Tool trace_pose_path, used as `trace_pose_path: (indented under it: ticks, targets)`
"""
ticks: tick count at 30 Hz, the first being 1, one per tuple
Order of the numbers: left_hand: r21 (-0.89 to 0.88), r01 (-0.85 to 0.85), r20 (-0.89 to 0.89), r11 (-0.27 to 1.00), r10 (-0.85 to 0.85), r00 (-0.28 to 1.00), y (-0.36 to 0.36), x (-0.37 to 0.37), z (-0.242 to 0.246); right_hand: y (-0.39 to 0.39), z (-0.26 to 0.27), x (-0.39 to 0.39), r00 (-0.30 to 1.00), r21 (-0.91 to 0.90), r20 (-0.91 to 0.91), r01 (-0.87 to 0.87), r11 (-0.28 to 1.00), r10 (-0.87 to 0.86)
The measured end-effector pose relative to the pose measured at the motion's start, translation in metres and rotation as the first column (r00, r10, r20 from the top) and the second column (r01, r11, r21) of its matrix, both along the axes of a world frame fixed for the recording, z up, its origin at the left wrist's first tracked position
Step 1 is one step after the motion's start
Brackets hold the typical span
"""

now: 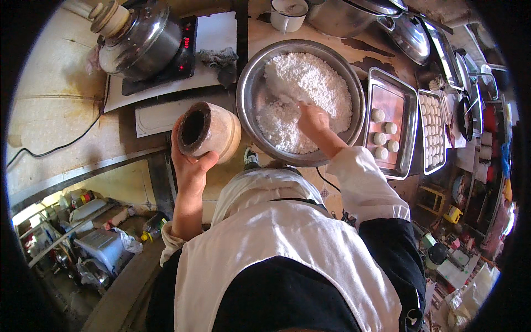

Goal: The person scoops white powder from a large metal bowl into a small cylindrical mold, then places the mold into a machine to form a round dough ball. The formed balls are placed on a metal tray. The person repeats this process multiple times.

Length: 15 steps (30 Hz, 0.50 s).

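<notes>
My left hand [191,166] is wrapped around a thick-walled wooden cup-like mould [222,130], tilted so its dark round opening shows. My right hand [314,122] reaches into a large steel basin [247,89], its fingers in a heap of white, crumbly flour-like powder [319,79]; whether the fingers hold anything is hidden. Right of the basin, a steel tray [383,89] carries several round white cakes [390,128]. Beyond it a second tray [442,155] is filled with rows of similar pale cakes [431,124].
A lidded steel pot [145,45] stands on an induction cooker [186,54] at upper left, with a grey rag [222,62] beside it. An enamel mug [289,18] and a large pot [344,18] stand behind the basin. A black cord [54,150] crosses the left worktop.
</notes>
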<state>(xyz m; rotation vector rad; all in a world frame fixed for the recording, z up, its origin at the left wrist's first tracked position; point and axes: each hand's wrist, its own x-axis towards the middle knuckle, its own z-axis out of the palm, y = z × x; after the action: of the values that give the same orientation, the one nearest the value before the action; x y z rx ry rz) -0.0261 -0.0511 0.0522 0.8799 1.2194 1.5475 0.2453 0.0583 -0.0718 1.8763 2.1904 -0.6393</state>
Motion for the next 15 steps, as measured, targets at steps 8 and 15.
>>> trace_pose_path:
  ticks: [8,15]
  targets:
    - [0.019,0.007,0.035,1.0,-0.008,0.999,-0.002,-0.005,-0.003,-0.017,0.042,0.021,0.989,-0.09,-0.034,0.137,0.986,-0.141]
    - [-0.028,0.018,0.073,0.999,-0.016,0.997,-0.002,-0.003,-0.009,-0.029,-0.003,0.003,0.943,-0.122,-0.231,0.217,0.969,-0.24]
